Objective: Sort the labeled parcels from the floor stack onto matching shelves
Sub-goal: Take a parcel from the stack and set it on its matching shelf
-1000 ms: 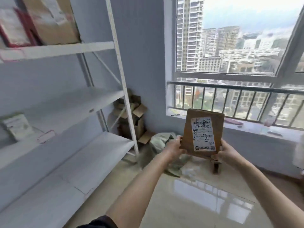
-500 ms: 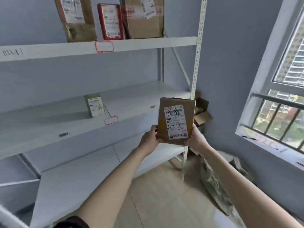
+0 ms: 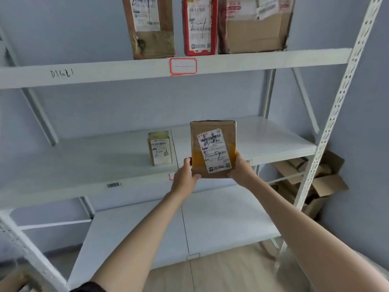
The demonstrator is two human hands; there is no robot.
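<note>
We hold a brown cardboard parcel (image 3: 213, 149) upright between both hands: our left hand (image 3: 184, 178) pinches its lower left edge, thumb on the front, and our right hand (image 3: 242, 169) clasps the lower right edge, fingers wrapped behind. It hangs in front of the middle shelf (image 3: 84, 165), its white shipping label facing us, handwritten "2-2" below scrawled black characters.

The white metal rack carries "DX621" in marker on the front lip of the top shelf (image 3: 273, 60), with a red-bordered tag (image 3: 183, 67) at the centre. Up there stand a large taped carton (image 3: 254, 24), a brown parcel (image 3: 149, 26) and a red parcel (image 3: 200, 26) marked "2-1". On the middle shelf a small box (image 3: 160, 149) marked "2-2" stands just left of ours.
</note>
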